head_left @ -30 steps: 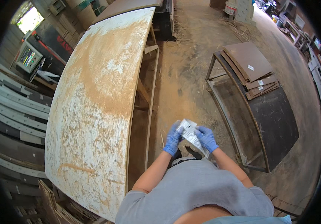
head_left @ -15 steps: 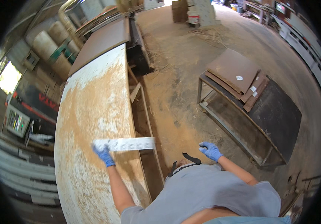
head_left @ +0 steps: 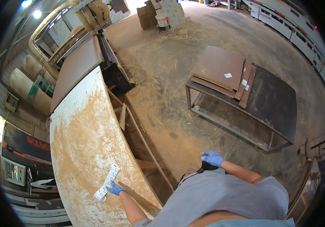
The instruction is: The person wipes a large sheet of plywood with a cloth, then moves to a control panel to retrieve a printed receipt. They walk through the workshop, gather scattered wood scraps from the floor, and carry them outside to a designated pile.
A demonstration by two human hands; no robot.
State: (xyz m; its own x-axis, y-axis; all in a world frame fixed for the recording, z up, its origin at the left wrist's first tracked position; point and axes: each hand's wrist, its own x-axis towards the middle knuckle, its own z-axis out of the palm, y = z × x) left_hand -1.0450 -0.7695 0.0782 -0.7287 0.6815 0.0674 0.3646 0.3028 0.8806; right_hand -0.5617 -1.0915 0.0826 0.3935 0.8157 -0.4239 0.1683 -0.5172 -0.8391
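My left hand (head_left: pixel 115 188), in a blue glove, is closed on a strip of white labels (head_left: pixel 111 174) with dark printed marks. The strip bends at the hand, one end reaching up and away, the other lying toward the lower left. Both are over a long white board (head_left: pixel 71 126) smeared with brown sawdust. My right hand (head_left: pixel 212 158), also gloved in blue, is in front of my body with its fingers loosely stretched to the left. Just below it a black piece (head_left: pixel 209 166) shows, perhaps part of a strap; no hold on it is visible.
On the right, brown panels (head_left: pixel 217 68) with small white labels lie stacked on a dark low table (head_left: pixel 272 102) with a metal frame. A control panel (head_left: pixel 15 171) stands left of the board. A white bucket (head_left: pixel 162 20) is far back; sawdust and scraps litter the floor.
The label strip, earlier stretched out to the right past the board's edge, now bends over the board with my left hand nearer its middle. My view has shifted; the right hand stays near my body.
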